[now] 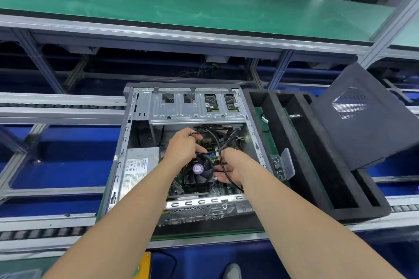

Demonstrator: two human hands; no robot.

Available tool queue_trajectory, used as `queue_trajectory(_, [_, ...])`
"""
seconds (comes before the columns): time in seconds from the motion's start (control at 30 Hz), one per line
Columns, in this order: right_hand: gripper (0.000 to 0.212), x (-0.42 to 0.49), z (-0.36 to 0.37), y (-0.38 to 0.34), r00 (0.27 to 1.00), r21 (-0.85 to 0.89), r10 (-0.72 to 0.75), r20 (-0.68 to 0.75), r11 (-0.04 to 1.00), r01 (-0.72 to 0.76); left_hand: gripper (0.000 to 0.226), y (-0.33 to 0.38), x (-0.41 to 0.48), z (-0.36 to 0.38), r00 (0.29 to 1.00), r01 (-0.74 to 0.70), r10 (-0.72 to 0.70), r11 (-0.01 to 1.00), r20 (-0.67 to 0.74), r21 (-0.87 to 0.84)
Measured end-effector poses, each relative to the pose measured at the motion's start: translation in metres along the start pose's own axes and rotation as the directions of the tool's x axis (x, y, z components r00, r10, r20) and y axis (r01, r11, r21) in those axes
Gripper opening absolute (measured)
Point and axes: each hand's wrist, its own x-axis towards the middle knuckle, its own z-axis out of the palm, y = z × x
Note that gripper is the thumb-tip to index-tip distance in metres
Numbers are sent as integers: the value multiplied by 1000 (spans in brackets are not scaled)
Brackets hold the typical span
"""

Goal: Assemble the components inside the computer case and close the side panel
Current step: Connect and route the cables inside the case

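Observation:
An open grey computer case lies on its side on the conveyor in front of me. Inside it sit a silver power supply, a black CPU fan with a purple sticker, and a metal drive cage at the far end. My left hand is closed around a bundle of black cables above the fan. My right hand grips the same cables lower down, just right of the fan. The dark side panel, with its mesh vent, leans tilted at the right, off the case.
A black foam tray with long slots stands right of the case. A small clear box of screws rests between them. Roller rails run left and right. A green workbench spans the back. A shoe shows below.

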Motion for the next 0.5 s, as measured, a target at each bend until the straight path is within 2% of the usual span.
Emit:
queue_trajectory(0.1, [20,0,-4,-2,997,12,61,55,998,-62,31,1,1,-1,1000,8,-8,1000,24,12])
queue_trajectory(0.23, [20,7,-5,2,992,52,66,106,996,-72,19,3,-3,-1,999,-1,-1,999,41,39])
queue_trajectory(0.3, [13,11,-4,2,999,9,-1,36,1000,1,17,3,-6,-2,999,-28,27,996,25,85])
queue_trajectory(0.37, [8,18,-4,4,984,-42,-143,-107,989,140,16,3,-10,-2,998,-70,70,987,9,142])
queue_trajectory(0.43, [13,24,-2,5,937,-58,-296,-183,955,291,15,5,-11,-2,996,-88,88,979,7,182])
queue_trajectory(0.5, [23,27,1,4,908,6,-348,-231,933,359,15,7,-11,-3,998,-53,55,988,-7,147])
